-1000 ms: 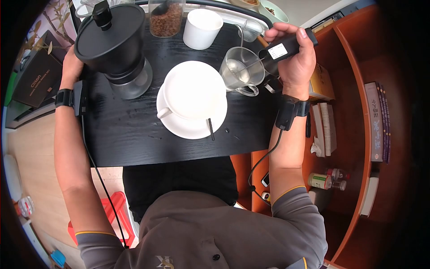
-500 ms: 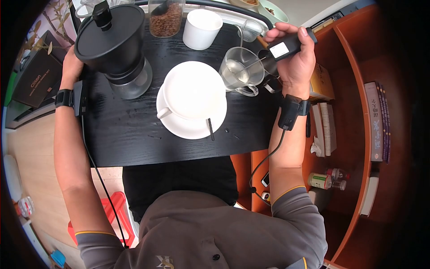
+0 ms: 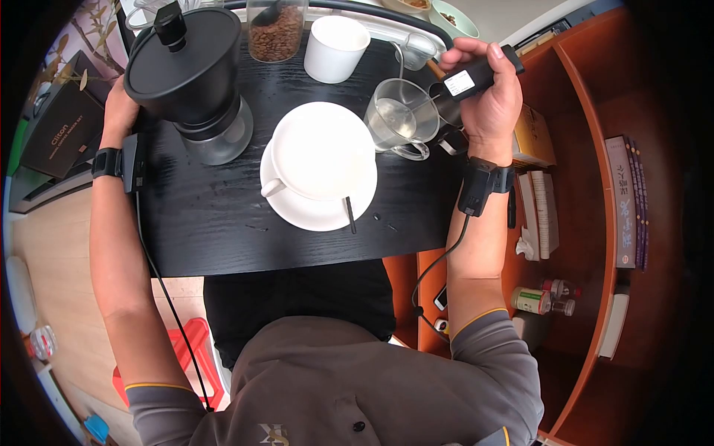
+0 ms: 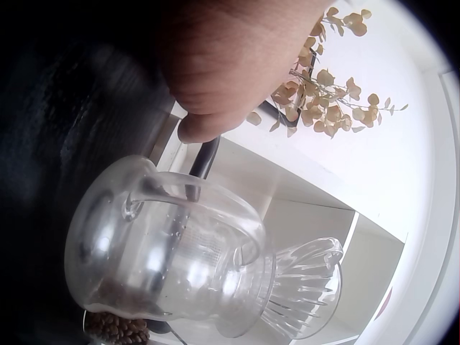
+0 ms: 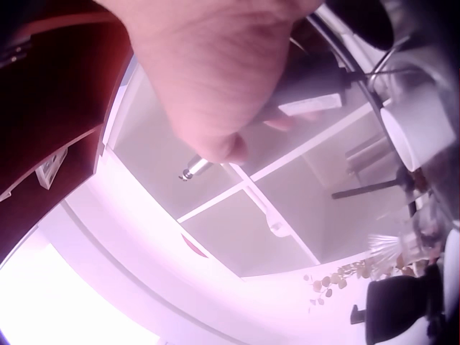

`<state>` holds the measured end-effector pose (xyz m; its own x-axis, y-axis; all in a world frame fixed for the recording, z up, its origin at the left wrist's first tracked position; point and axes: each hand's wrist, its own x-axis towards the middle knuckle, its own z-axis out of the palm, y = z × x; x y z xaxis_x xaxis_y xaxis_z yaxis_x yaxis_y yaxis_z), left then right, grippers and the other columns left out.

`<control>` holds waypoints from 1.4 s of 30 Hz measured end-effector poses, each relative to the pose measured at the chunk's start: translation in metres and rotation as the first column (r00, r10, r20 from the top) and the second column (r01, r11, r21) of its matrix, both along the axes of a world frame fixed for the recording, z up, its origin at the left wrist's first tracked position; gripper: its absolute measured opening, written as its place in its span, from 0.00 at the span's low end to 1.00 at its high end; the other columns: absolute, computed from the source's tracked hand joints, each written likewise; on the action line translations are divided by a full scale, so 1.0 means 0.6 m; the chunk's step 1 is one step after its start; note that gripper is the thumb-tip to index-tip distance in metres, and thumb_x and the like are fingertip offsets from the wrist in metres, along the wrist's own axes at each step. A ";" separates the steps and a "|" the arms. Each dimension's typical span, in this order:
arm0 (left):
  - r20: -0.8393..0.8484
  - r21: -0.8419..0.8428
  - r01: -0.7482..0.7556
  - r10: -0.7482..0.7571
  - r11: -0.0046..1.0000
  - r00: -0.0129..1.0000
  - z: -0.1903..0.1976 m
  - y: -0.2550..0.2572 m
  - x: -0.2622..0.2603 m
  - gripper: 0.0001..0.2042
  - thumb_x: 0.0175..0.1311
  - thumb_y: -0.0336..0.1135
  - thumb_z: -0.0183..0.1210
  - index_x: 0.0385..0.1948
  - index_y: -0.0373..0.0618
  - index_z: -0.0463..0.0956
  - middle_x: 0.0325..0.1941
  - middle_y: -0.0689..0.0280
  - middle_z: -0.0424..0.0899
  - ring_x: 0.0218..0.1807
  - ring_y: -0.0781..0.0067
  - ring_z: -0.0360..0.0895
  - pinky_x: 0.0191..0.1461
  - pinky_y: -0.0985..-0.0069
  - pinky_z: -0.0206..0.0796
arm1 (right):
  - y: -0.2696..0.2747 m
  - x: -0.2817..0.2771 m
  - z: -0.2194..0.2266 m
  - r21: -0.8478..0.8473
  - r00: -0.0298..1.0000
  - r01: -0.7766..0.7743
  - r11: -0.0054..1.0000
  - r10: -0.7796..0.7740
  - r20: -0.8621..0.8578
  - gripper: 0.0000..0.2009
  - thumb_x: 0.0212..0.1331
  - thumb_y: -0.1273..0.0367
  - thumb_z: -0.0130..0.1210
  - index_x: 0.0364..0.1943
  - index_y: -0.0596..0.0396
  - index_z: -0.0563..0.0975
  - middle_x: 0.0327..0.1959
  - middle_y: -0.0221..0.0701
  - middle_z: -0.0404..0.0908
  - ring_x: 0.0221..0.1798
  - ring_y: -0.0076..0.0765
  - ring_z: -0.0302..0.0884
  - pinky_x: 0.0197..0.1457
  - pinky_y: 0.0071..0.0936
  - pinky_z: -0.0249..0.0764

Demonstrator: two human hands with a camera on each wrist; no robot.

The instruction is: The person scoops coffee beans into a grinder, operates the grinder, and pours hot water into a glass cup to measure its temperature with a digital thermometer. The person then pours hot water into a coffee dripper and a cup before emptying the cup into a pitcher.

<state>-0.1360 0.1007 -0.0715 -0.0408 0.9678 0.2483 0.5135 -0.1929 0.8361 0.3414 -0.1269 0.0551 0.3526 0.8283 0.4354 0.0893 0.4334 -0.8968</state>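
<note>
My right hand [image 3: 493, 111] grips a black handheld milk frother [image 3: 483, 73] with a white label, thumb along its body. The frother's thin wand dips into a clear glass mug [image 3: 378, 128] holding a little clear liquid. In the right wrist view, the frother [image 5: 305, 85] is partly behind the hand. At the table's left edge, my left hand [image 3: 120, 111] is beside the black coffee grinder [image 3: 190, 63], its fingers mostly hidden. The left wrist view shows the left thumb [image 4: 205, 126] right at a black rail, above a glass jug [image 4: 180, 244].
A white cup [image 3: 320, 160] on a saucer [image 3: 309, 215], with a dark stick beside it, occupies the table's middle. Behind are a white paper cup [image 3: 336, 52] and a jar of coffee beans [image 3: 275, 37]. A wooden bookshelf [image 3: 580, 134] borders the right.
The frother tilts slightly in my right hand and its wand shifts a little inside the glass mug. My left hand stays where it was.
</note>
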 end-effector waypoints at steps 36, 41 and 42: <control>-0.022 0.003 -0.013 0.013 1.000 1.000 0.009 -0.008 0.006 0.28 0.63 0.50 0.57 0.56 0.35 0.76 0.55 0.50 0.84 0.56 0.61 0.80 0.60 0.72 0.66 | 0.001 -0.002 -0.001 -0.002 1.000 -0.005 1.000 0.005 -0.005 0.24 0.70 0.55 0.48 0.44 0.68 0.81 0.33 0.41 0.85 0.38 0.35 0.82 0.47 0.29 0.78; -0.047 0.016 -0.006 0.007 1.000 0.999 0.010 -0.008 0.004 0.28 0.63 0.50 0.57 0.57 0.35 0.76 0.55 0.51 0.83 0.56 0.62 0.80 0.60 0.72 0.67 | 0.001 -0.005 -0.002 0.013 1.000 -0.002 1.000 0.002 -0.008 0.23 0.69 0.55 0.49 0.42 0.66 0.82 0.32 0.40 0.86 0.36 0.31 0.82 0.45 0.26 0.76; -0.036 0.009 -0.006 0.006 1.000 0.999 0.011 -0.010 0.005 0.28 0.63 0.50 0.57 0.57 0.35 0.76 0.55 0.51 0.84 0.56 0.62 0.80 0.60 0.72 0.67 | 0.001 -0.005 -0.001 0.013 1.000 0.003 1.000 -0.003 -0.007 0.23 0.69 0.55 0.49 0.42 0.66 0.82 0.32 0.40 0.86 0.36 0.31 0.82 0.45 0.25 0.76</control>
